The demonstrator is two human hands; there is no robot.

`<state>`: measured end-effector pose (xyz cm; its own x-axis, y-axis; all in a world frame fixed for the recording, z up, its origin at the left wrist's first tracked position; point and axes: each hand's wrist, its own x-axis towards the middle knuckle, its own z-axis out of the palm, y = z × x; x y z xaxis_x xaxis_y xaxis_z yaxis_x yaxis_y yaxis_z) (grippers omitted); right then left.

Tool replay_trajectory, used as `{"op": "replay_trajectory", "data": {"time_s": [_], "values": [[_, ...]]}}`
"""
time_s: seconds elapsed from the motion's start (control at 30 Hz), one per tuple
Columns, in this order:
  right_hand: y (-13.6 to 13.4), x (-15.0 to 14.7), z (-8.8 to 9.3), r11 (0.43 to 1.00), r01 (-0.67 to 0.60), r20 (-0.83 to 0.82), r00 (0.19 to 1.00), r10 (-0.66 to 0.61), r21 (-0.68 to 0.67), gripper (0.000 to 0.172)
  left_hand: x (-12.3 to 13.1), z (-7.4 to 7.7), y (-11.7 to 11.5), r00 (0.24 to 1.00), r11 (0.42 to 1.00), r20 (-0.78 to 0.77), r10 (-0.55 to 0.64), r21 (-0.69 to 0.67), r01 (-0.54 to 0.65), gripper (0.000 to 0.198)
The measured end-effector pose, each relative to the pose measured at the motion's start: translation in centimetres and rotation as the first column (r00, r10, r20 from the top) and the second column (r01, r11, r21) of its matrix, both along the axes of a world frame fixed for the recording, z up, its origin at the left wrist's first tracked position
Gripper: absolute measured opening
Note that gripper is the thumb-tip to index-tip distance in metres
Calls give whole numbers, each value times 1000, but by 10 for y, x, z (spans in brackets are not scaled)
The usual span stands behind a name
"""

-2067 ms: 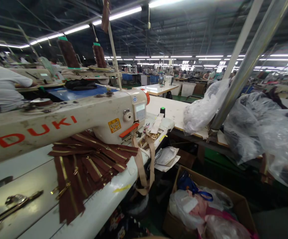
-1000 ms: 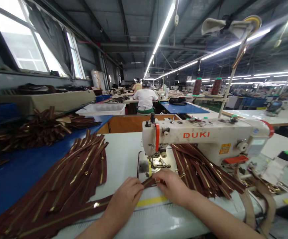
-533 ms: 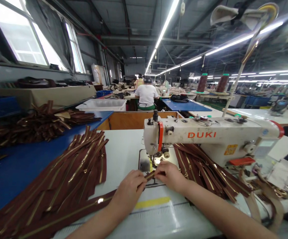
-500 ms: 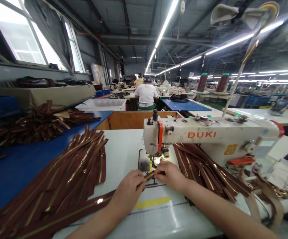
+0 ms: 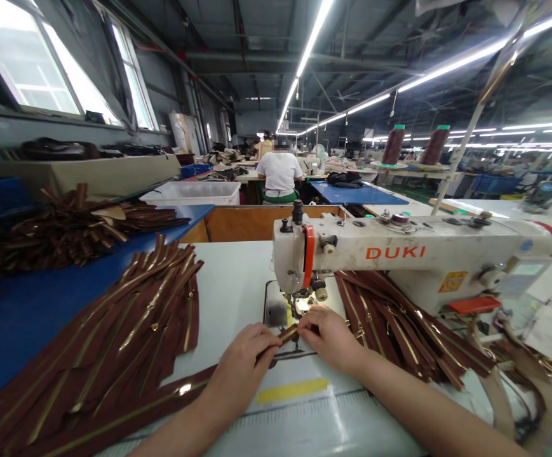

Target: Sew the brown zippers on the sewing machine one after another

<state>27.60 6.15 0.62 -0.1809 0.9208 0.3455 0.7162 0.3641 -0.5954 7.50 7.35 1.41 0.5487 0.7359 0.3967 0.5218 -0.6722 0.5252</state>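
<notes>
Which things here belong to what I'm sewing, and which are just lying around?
In use: left hand, right hand, brown gold-toothed zipper strip, white DUKI sewing machine.
Lying about: white plastic bin, tangled brown zipper heap on blue table, flat brown zipper stack, left.

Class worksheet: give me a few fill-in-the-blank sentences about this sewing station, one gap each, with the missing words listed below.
1. The left hand and the right hand pinch the end of a brown zipper at the sewing machine, whose red lettering reads ____.
2. The tape strip stuck on the table near the hands is coloured ____.
3. The zipper pile left of the hands lies partly on a side table coloured ____.

Missing words: DUKI; yellow; blue
</notes>
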Motion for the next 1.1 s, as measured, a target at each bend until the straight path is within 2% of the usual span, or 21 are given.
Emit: {"op": "replay_trajectory", "data": {"time_s": [0.2,0.4,0.7,0.87,1.1], "values": [[-1,-2,-3,999,42,63,997,-41,-1,12,-1,-2,1,998,998,-53,-32,47,35,29],[-3,-3,-1,999,42,132,990,-42,2,12,-1,-8,1,972,981,-227,-63,164,102,40],[-5,-5,1,998,57,167,984,-57,4,11,-2,-12,0,909,965,-416,-37,223,141,44],[-5,-5,2,999,54,170,984,-54,3,11,0,-9,0,899,967,-435,-41,209,146,42],[-6,-5,3,998,61,188,980,-60,-4,11,1,-15,3,906,963,-421,-43,224,150,41]]}}
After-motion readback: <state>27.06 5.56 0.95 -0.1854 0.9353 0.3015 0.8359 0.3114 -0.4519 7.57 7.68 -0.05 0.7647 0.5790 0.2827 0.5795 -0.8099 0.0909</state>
